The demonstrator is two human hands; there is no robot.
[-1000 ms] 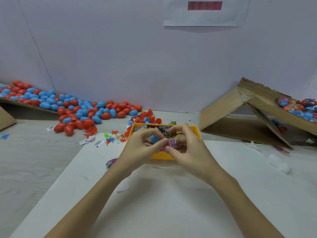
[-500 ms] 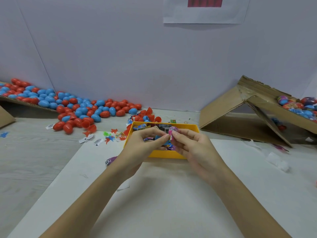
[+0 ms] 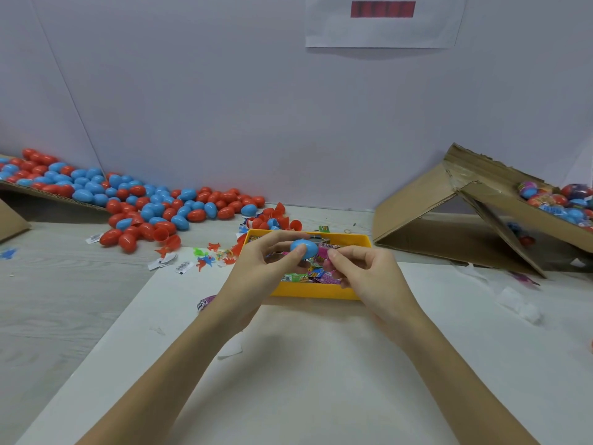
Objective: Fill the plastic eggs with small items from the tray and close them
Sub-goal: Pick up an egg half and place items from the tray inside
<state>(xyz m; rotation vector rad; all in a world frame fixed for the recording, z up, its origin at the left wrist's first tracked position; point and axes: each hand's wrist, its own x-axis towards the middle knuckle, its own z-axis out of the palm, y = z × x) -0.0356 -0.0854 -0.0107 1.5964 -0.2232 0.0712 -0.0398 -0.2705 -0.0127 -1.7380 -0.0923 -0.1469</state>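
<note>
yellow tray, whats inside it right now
The yellow tray holds small wrapped packets, pink and green ones showing near its front wall. Both hands hover over its middle, so what lies beneath them is covered.

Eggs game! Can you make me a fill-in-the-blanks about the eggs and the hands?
1. The left hand holds an egg coloured ____.
2. The right hand pinches a wrapper coloured ____.
3. The tray of small items is coloured ____.
4. The egg pile by the wall mixes blue and ____.

Missing words: blue, pink, yellow, red.
</note>
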